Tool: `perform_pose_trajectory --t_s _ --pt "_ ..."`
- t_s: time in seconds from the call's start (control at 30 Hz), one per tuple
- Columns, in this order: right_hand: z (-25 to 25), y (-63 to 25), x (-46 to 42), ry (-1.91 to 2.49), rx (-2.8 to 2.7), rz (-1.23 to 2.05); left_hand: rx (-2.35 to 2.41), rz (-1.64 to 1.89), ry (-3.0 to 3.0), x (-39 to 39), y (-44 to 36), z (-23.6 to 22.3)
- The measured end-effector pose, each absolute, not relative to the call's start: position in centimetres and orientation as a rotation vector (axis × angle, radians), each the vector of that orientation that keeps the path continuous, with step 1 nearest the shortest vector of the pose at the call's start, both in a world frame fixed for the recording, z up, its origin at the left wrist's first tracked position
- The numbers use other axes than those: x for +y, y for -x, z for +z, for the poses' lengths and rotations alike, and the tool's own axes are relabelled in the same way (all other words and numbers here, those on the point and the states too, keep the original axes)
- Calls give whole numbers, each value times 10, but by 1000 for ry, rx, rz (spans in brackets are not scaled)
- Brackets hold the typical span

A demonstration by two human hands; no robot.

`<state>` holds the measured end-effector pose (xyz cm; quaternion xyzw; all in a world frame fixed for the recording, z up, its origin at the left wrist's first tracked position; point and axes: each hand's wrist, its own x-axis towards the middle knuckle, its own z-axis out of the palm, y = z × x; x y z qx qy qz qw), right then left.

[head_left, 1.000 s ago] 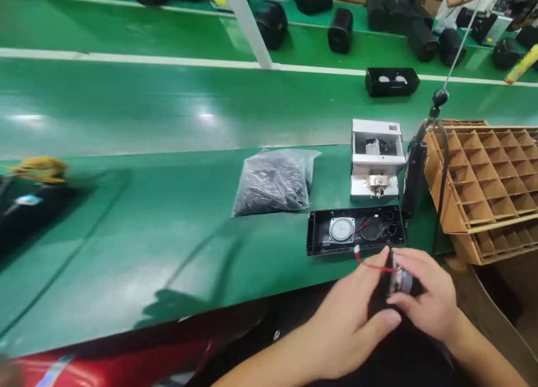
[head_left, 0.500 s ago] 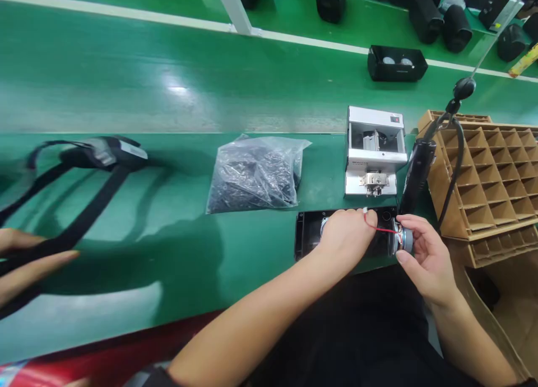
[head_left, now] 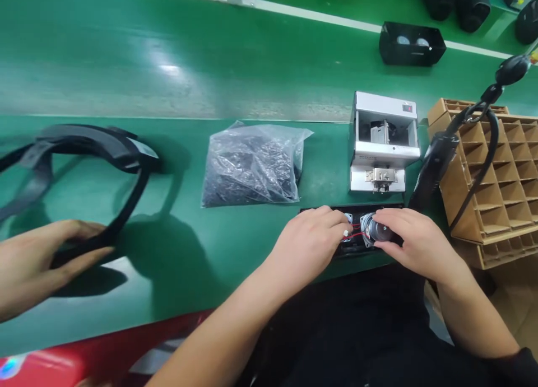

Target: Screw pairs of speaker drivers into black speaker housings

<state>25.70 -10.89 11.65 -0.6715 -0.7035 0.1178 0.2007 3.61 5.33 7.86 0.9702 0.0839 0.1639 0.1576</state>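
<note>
Speaker driver (head_left: 375, 230), round and metal-framed, sits face-up in the person's right hand (head_left: 416, 244), whose fingers curve over its top and grip it just above an open black speaker housing (head_left: 353, 208); whether it touches the housing cannot be told. A red wire (head_left: 355, 236) runs from the driver to a white connector (head_left: 346, 233), pinched by the curled fingertips of the left hand (head_left: 309, 247) beside the driver. A hanging electric screwdriver (head_left: 435, 163) is just right of the housing, next to a cardboard divider tray (head_left: 496, 174). Behind the housing stand a white screw feeder (head_left: 382, 143) and a clear plastic bag of black parts (head_left: 250, 166) on the green workbench (head_left: 180, 280). Farther left, a co-worker's hand (head_left: 37, 264), partly closed, grips a black strap (head_left: 101, 146). A black speaker case (head_left: 412, 44) lies on the green conveyor beyond.
</note>
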Motion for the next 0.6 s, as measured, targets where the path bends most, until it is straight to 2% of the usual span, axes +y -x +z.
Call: perform_pose_trajectory --t_s 0.27,0.6 --pt "120 -253 -97 2048 -2210 381 445 601 -2779 47 -36 72" --pt "112 -249 -93 2126 -2242 438 529 651 -2766 48 -29 80"
